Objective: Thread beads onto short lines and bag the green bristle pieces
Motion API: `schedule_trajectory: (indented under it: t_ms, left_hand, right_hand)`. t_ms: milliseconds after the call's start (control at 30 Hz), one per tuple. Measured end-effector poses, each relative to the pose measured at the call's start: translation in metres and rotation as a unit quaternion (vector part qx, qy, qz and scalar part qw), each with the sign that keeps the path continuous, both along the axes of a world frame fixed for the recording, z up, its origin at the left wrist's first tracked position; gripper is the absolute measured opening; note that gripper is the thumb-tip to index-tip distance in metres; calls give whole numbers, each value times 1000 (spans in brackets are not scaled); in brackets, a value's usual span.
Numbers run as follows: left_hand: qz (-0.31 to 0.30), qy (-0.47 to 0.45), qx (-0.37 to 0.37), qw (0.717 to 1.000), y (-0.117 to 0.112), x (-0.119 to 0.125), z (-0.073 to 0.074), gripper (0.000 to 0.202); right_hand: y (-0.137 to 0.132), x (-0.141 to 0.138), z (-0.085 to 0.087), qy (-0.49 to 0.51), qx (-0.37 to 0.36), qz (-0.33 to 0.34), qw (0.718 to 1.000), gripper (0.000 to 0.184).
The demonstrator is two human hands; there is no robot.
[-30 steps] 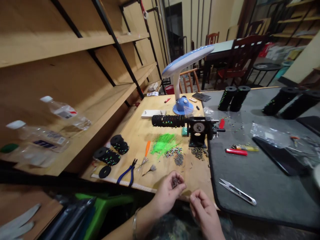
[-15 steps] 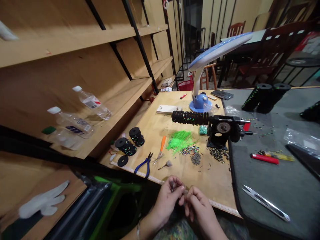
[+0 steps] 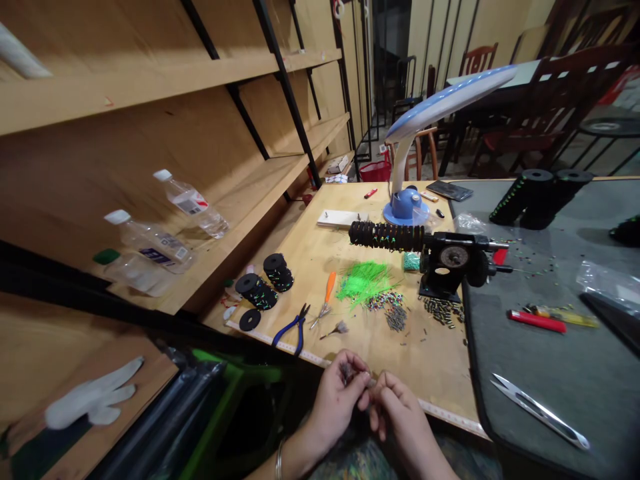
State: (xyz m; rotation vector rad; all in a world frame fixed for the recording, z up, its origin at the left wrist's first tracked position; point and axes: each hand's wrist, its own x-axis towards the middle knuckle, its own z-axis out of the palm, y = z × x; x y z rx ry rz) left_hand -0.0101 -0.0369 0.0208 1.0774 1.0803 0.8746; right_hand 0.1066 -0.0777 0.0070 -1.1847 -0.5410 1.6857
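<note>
Ahead of my hands sits the plywood bench, where a black clamp grips a beaded foam roll. To their right, a clear plastic bag lies on the gray mat, its contents unclear. My left hand and right hand nearly touch; left fingertips pinch a tiny dark tuft. Whether the right holds anything, I cannot tell.

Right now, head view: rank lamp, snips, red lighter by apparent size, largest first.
1. Lamp
2. Snips
3. Lighter

Snips look longer than the lighter, but they sit nearer the camera, so that order is unsure.
</note>
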Motion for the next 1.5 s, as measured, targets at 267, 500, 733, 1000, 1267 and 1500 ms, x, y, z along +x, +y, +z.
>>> schedule_trajectory:
  t_ms: [267,500,733,1000,1267,1500]
  left_hand:
    - [-1,18,23,1000,-2,1,3,32]
    - [2,38,38,999,-5,1,3,27]
    - [3,37,41,998,-5,0,0,25]
    - [1,48,56,997,-5,0,1,26]
    - [-3,47,54,997,-7,0,-1,27]
    - [-16,69,76,995,-7,-1,-1,23]
  right_hand:
    - [0,-1,2,-5,-2,-5,1000,25]
    - [1,-1,4,-9,-4,2,1000,25]
    - [2,0,7,7,-4,1,1000,23]
    - [2,-1,9,-6,-9,0,1000,22]
    - [4,-1,6,0,-8,6,1000,23]
    - [1,-2,-9,-18,-3,5,1000,23]
